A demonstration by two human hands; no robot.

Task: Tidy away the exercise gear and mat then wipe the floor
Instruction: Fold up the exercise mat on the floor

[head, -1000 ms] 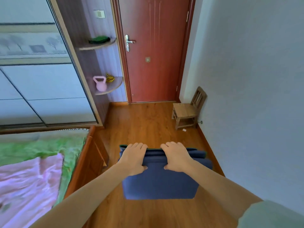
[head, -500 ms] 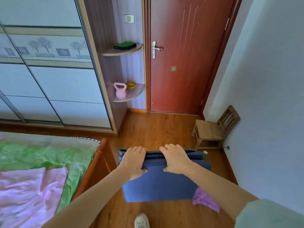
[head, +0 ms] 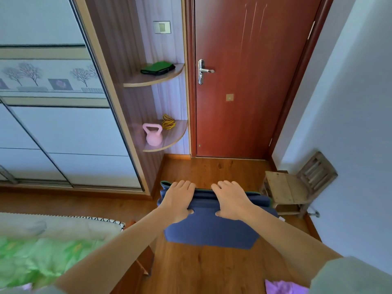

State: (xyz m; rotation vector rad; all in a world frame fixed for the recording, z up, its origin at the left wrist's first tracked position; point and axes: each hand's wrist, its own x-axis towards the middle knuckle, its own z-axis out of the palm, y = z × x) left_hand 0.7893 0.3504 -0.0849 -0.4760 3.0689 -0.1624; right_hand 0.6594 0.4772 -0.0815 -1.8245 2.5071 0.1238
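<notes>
While the view has tilted up over the last second, so that the door (head: pixel 250 81) and the corner shelves fill more of it and the small wooden chair (head: pixel 294 187) has slid to the right, we keep the same hold on the folded blue mat (head: pixel 212 223). Our left hand (head: pixel 177 201) and right hand (head: pixel 232 200) sit side by side on its top fold, fingers curled over the far edge and thumbs tucked under the near side, so both grip it and it hangs in front of us above the wooden floor (head: pixel 207 268). The mat has not shifted between the hands; what has changed is where we stand, closer to the wardrobe (head: pixel 63 134) and its shelves. The pink kettlebell (head: pixel 153 135) and the yellow cord (head: pixel 168 122) rest on the lower shelf (head: pixel 174 137), and a green and black item (head: pixel 158 67) lies on the upper shelf (head: pixel 152 78), so we judge the small gear is already put away and the mat is being carried to its place. A purple cloth (head: pixel 282 287) lies on the floor at the lower right edge, which we take to be for the wiping, a step not yet begun. The bed (head: pixel 42 255) lies at our left.
</notes>
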